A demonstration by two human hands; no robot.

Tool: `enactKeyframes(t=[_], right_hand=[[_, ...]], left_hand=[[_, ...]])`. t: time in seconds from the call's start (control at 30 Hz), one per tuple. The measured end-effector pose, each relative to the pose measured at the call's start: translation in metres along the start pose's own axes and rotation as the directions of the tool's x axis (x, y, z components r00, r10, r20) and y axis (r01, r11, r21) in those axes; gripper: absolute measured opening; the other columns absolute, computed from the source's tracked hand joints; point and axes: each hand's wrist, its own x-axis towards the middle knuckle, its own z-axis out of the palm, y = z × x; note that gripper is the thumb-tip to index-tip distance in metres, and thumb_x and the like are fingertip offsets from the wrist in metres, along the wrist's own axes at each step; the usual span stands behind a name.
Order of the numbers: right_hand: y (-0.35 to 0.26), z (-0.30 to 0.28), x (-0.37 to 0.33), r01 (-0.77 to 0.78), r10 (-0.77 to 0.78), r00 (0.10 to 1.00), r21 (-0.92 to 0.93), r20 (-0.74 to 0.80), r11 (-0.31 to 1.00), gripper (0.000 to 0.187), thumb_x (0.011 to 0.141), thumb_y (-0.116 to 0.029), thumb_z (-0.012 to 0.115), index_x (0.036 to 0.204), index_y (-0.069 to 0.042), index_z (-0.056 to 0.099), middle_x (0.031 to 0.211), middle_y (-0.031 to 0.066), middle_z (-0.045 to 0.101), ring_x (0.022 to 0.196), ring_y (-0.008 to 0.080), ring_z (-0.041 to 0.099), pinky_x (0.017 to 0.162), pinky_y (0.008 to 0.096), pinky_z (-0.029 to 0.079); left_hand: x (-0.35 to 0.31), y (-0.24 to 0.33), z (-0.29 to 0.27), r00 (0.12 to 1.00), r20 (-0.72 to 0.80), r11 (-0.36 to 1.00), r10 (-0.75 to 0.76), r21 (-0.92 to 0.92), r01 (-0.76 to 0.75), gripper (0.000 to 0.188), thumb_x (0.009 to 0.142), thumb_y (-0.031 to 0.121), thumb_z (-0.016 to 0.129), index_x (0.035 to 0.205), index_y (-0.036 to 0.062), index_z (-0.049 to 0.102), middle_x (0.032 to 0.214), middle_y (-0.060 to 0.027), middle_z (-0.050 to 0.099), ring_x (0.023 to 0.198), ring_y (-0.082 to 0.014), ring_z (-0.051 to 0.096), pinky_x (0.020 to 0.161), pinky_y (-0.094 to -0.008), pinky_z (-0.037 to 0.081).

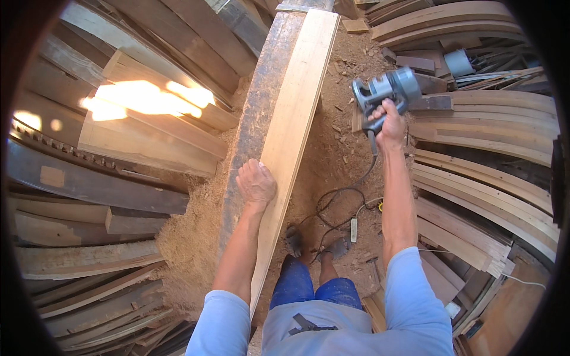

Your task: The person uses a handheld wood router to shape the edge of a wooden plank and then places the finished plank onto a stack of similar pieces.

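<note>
My right hand [392, 126] is closed around the dark handle of a corded power tool [380, 89]. The tool has a grey, rounded body, somewhat blurred, and is held up to the right of the workbench; its exact kind is not plain. A long pale wooden plank [297, 101] lies lengthwise on the dark, worn bench [252, 127]. My left hand [256, 183] rests at the plank's left edge with its fingers curled, seemingly gripping that edge. Its fingertips are partly hidden.
A black power cord [335, 193] loops down to the floor near my feet, beside a small white connector [354, 230]. Sawdust [190, 261] covers the ground. Stacked boards [53, 261] crowd the left, and curved timber pieces [484, 121] fill the right.
</note>
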Motion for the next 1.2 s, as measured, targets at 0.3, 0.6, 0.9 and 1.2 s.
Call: enactKeyframes(t=[0.3,0.6,0.9,1.2], right_hand=[[0.111,-0.205,-0.014,-0.262,0.367,0.871,0.322,-0.326,0.910,0.026,0.095,-0.014,0.057,0.071,-0.014,0.047,0.061,-0.0004,0.049,0.054,0.0152,0.050,0.059,0.0361,0.047],[0.180,-0.278,0.000,-0.177,0.448,0.731,0.490,-0.516,0.854,0.020,0.099,-0.017,0.054,0.082,-0.010,0.047,0.063,0.0011,0.050,0.054,0.0166,0.051,0.059,0.0348,0.049],[0.216,-0.456,0.039,-0.166,0.290,0.715,0.248,-0.637,0.954,0.020,0.100,-0.009,0.050,0.112,0.005,0.057,0.105,0.0196,0.070,0.094,0.0337,0.070,0.089,0.0453,0.059],[0.250,-0.440,-0.087,-0.549,0.650,0.661,0.349,-0.376,0.760,0.017,0.099,-0.008,0.053,0.114,0.000,0.053,0.101,0.0174,0.065,0.089,0.0320,0.068,0.077,0.0429,0.060]], left_hand=[[0.002,0.005,-0.004,0.999,0.052,0.999,0.008,-0.052,-0.005,0.022,0.102,0.021,0.044,0.093,0.0031,0.052,0.093,-0.0217,0.060,0.094,-0.0424,0.057,0.081,-0.0561,0.042],[-0.003,-0.008,0.002,0.999,0.033,1.000,0.024,0.011,-0.025,0.023,0.101,0.020,0.043,0.090,0.0026,0.052,0.087,-0.0225,0.058,0.087,-0.0424,0.055,0.079,-0.0547,0.042],[0.013,0.011,0.011,0.995,0.038,0.993,0.094,-0.069,-0.091,0.026,0.104,0.019,0.038,0.090,0.0002,0.050,0.082,-0.0262,0.055,0.083,-0.0469,0.054,0.078,-0.0560,0.041],[0.000,-0.013,0.000,1.000,0.023,0.999,-0.007,0.037,0.006,0.032,0.106,0.024,0.036,0.096,-0.0008,0.053,0.092,-0.0288,0.062,0.092,-0.0491,0.057,0.083,-0.0588,0.042]])
